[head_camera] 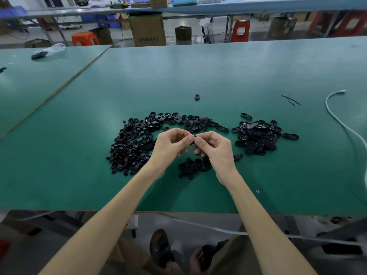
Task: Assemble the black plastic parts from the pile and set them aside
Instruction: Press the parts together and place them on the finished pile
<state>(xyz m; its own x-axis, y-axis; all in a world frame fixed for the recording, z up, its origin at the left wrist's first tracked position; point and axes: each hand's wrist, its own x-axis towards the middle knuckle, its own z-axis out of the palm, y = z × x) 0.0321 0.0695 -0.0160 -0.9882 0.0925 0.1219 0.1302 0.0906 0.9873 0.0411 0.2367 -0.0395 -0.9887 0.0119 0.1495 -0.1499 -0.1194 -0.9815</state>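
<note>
From the head camera, both hands meet above the middle of the green tabletop (238, 72). The left hand (170, 147) and the right hand (216, 149) are curled toward each other, thumbs and forefingers pinching a small black plastic part (193, 140) between them; only a sliver of it shows, so I cannot tell whether it is one piece or two already mated.

To the left lies a broad pile of small round black plastic pieces (129, 147). Behind the hands runs a band of black oval plastic plates (178, 121), and to the right, apart from it, sits a heap of black oval plastic parts (256, 133). A smaller cluster of black oval pieces (193, 167) lies just beneath the hands, near the front edge. A lone black oval piece (197, 96) rests farther back, and a white cable (341, 120) curves along the right side.

The step in hand looks like the joining itself: pressing the two halves together at the fingertips. Next, I judge, the squeeze must seat them squarely, then the finished piece goes to one of the oval heaps, though which heap holds the finished ones I cannot tell, before the hands pick fresh parts.
</note>
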